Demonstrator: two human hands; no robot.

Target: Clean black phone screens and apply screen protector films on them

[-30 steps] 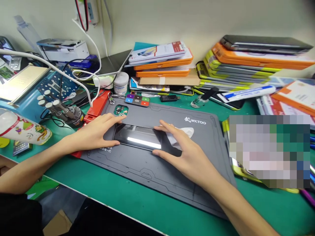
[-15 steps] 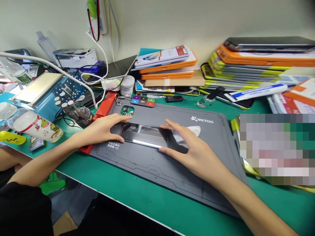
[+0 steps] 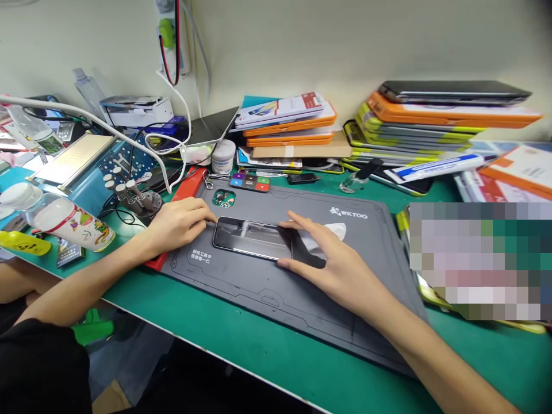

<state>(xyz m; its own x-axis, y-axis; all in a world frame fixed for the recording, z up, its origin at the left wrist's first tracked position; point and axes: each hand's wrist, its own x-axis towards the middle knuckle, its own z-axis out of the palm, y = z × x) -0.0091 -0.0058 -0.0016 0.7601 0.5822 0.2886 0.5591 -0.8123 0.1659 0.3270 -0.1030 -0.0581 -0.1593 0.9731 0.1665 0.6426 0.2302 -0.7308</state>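
A smartphone point(image 3: 252, 240) lies glossy side up on the dark grey work mat point(image 3: 276, 287). My right hand point(image 3: 328, 253) grips its right end, the thumb on the near edge and the fingers on the far edge. My left hand point(image 3: 183, 224) is at the phone's left end, its fingers curled together. One fingertip is at or very near the far left corner. Whether anything is inside those fingers is hidden. A white crumpled tissue point(image 3: 336, 231) lies on the mat behind my right hand.
Screwdrivers point(image 3: 133, 195) in a holder and a drink bottle point(image 3: 73, 221) stand left. Stacked boxes point(image 3: 284, 123) and a taller pile point(image 3: 414, 129) line the wall. A white jar point(image 3: 223, 156), a small glass bottle point(image 3: 356, 178) and a pen point(image 3: 440, 168) are behind the mat.
My left hand has let go of the phone's left end; its spread thumb and fingers have curled together beside it. My right hand keeps its grip. The view has shifted slightly.
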